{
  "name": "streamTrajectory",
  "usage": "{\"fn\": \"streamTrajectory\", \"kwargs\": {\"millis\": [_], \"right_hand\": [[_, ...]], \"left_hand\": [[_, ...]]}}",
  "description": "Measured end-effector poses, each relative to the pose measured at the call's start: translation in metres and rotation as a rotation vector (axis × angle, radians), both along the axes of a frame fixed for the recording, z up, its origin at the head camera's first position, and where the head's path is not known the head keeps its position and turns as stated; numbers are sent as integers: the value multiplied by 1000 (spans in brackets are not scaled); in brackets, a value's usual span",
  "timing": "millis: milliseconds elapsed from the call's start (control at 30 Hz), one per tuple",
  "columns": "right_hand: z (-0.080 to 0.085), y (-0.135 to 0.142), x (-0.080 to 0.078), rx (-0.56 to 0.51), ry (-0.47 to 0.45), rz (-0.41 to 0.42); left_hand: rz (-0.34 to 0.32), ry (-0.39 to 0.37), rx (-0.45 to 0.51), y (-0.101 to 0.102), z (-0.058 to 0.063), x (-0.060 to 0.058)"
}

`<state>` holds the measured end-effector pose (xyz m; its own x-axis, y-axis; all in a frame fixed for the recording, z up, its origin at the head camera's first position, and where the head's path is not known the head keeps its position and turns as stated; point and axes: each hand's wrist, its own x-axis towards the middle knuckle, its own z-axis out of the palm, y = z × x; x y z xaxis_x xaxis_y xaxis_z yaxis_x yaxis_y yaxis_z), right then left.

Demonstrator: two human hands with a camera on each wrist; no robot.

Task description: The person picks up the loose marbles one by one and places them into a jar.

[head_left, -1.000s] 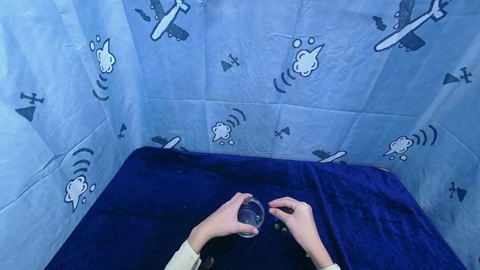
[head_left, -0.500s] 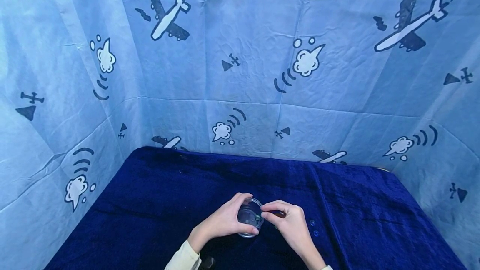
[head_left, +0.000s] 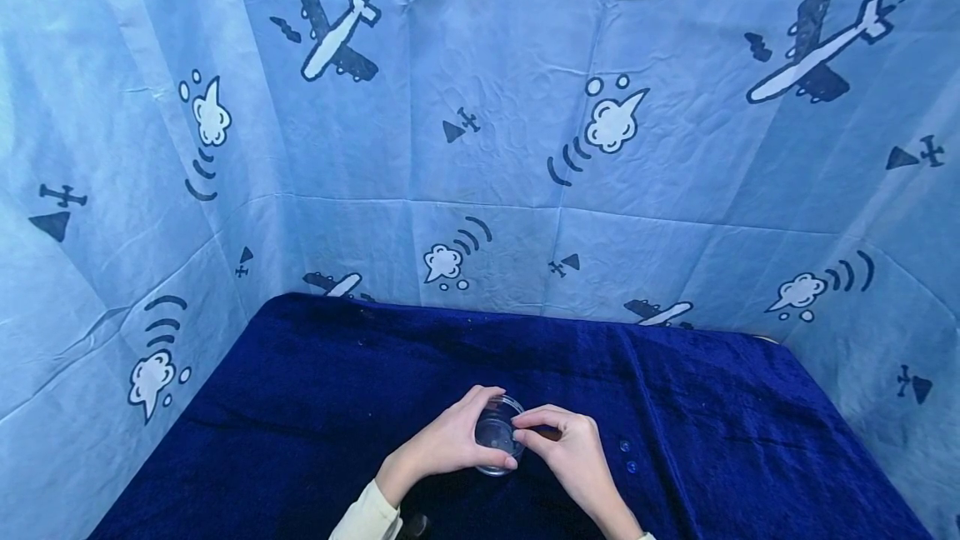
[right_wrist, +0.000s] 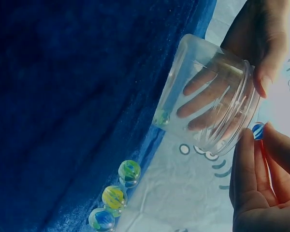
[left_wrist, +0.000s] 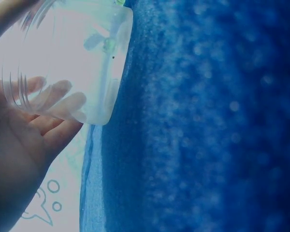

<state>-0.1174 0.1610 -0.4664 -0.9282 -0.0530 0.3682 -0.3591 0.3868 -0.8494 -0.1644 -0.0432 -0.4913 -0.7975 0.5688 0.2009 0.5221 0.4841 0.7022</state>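
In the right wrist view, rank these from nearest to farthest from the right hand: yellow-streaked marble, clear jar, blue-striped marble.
1. Blue-striped marble: pinched by the right hand.
2. Clear jar: its rim just beyond the pinch.
3. Yellow-streaked marble: on the blue cloth, middle of the row of three, lower left of the view.
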Motion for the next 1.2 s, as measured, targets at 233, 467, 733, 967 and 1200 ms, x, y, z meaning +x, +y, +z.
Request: {"fn": "streamTrajectory", "kwargs": {"millis": [233, 467, 733, 967, 1200], "right_hand": [[-1, 0, 0, 19, 27, 14], [-1, 0, 0, 20, 3, 11], [-2, 0, 0, 22, -9, 15], [-1, 0, 0, 21, 0, 15], [0, 0, 0, 18, 29, 26]], "left_hand": [[3, -4, -1, 0, 0, 0], [6, -1, -3, 1, -1, 0], [4, -1, -2, 1, -1, 0], [3, 4, 1, 1, -2, 0], [7, 1, 4, 0, -1, 0]]}}
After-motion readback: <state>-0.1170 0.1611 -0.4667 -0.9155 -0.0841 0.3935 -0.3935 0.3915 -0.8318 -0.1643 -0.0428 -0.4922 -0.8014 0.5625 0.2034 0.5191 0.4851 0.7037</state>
